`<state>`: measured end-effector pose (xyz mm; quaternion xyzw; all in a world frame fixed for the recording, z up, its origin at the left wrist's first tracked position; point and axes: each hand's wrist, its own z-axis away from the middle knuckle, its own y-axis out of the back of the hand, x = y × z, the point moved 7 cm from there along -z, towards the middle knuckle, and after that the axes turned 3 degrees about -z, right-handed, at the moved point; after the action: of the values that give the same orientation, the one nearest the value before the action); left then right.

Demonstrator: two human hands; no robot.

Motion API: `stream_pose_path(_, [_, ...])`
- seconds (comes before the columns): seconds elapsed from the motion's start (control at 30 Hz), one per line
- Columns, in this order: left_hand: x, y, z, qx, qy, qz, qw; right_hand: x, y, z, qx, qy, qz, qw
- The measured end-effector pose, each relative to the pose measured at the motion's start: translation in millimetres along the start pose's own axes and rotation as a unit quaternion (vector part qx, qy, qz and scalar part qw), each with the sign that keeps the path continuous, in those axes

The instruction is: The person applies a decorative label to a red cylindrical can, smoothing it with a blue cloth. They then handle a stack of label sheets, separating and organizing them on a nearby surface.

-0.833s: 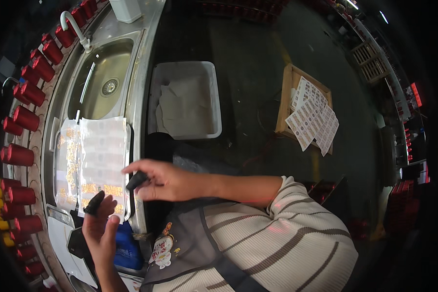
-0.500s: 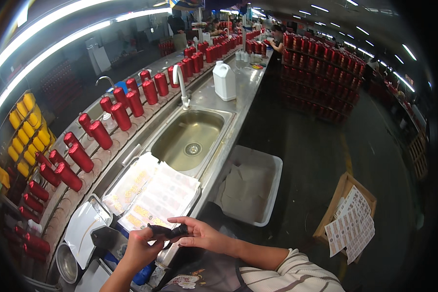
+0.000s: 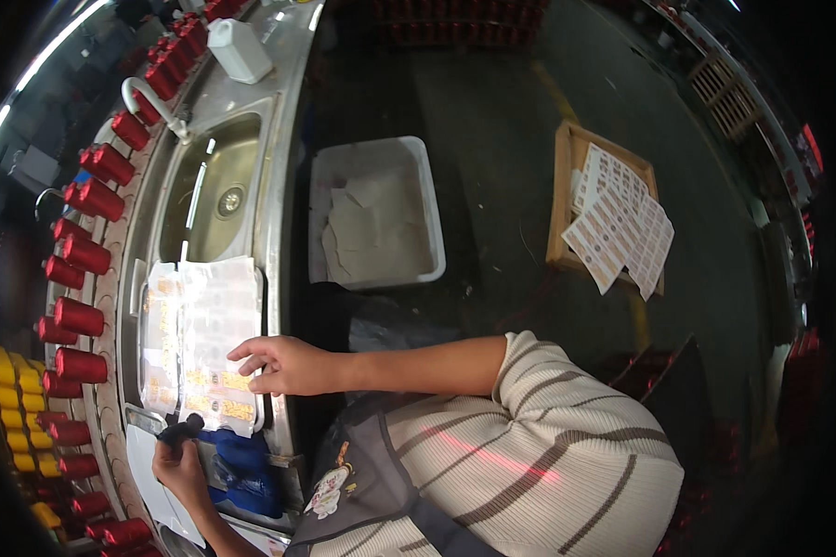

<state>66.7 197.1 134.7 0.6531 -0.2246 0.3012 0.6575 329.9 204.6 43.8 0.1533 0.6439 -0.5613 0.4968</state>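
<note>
Sheets (image 3: 218,320) lie beside the sink (image 3: 237,158), partly washed out by glare; right hand (image 3: 293,366), open over their edge; left hand (image 3: 183,472), farther from the sink, grips or wears a black piece (image 3: 182,428), unclear which.

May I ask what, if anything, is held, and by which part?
The left hand has a black item at its fingertips; whether gripped or worn is unclear. The right hand holds nothing.

L fingers (image 3: 164,451) hold blk item (image 3: 181,429) nr sheets (image 3: 218,316).

sheets (image 3: 218,320) — glossy; sink (image 3: 239,153) — smooth metal
</note>
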Motion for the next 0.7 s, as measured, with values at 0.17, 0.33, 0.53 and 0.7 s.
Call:
stream_pose_path(0.17, [-40,-22,10,-0.127,0.094,-0.098,0.983,6,-28,-10,-0.051,-0.016,0.16,0.986])
stream_pose_path(0.33, [76,-28,2,-0.094,0.056,-0.055,0.992,-23,-41,-28,-0.011,0.047,0.12,0.992])
stream_pose_path(0.53, [100,-55,11,-0.172,0.115,0.221,0.953,-40,-44,-56,-0.014,0.07,-0.088,0.994])
stream_pose_path(0.7, [109,-78,25,-0.16,0.174,0.405,0.883,-41,-26,-62,0.008,0.027,-0.115,0.993])
